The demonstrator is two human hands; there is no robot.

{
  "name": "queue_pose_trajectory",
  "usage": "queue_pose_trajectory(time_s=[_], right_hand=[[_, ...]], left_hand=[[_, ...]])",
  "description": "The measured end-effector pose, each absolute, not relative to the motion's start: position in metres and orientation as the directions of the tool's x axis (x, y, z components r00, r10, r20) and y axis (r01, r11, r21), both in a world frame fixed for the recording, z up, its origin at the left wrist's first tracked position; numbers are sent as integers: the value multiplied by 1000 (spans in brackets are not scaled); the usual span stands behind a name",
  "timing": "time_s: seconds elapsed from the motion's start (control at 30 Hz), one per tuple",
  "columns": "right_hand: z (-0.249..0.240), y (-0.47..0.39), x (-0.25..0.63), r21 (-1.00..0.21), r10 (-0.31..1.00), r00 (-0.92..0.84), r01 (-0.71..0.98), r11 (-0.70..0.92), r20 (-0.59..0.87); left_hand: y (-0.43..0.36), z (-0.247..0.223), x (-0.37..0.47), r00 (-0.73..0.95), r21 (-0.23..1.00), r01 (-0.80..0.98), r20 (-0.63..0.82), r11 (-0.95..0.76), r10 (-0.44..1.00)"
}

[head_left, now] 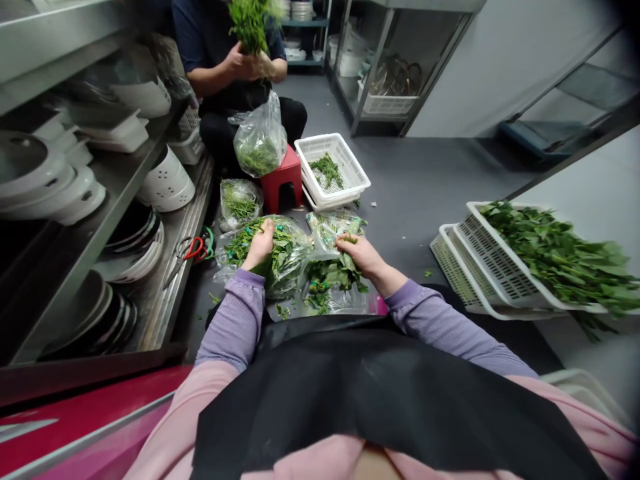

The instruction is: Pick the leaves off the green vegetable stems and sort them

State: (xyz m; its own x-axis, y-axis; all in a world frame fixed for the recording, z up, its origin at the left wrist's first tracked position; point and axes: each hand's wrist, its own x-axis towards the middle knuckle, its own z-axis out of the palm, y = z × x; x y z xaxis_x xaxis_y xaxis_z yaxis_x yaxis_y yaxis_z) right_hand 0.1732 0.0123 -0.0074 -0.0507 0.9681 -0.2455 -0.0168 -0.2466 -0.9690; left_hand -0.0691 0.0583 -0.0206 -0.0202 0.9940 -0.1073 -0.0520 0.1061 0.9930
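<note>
My left hand (260, 247) is closed over a plastic bag of green stems (290, 257); leafy greens show beneath its fingers. Between the fingers of my right hand (363, 253) is a small bunch of leafy greens (350, 272), its leaves hanging down over another open bag (323, 293) with greens in it. Just beyond my right hand lies a flatter bag (327, 225) with greens and teal bits. A tied-looking bag of stems (241, 203) rests on the floor further left.
Stacked white baskets (480, 267) heaped with greens stand right. Ahead are a white basket (345, 170) and a red stool (283, 183) bearing a bag. A person (250, 63) opposite holds greens. Scissors (185, 257) and dishes (135, 253) lie on the left shelf.
</note>
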Motion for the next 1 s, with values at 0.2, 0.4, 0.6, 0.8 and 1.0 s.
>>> queue_pose_trajectory(time_s=[0.2, 0.4, 0.6, 0.8, 1.0], right_hand=[[12, -1, 151, -946, 967, -253, 315, 82, -1], [23, -3, 136, -954, 913, -406, 252, 160, 46], [4, -1, 130, -927, 832, -466, -61, -371, -303], [-7, 0, 139, -968, 891, -392, 0, -250, -230], [-2, -9, 131, -973, 951, -209, 4, -231, -227]], left_hand=[[41, -12, -44, 519, 817, -452, -84, 357, 850], [27, -15, -19, 570, 813, -452, -53, 367, 820], [26, -24, -13, 555, 869, -375, -67, 322, 829], [14, -4, -19, 488, 989, -105, -43, 108, 872], [3, 5, -11, 323, 995, -96, 28, 3, 946]])
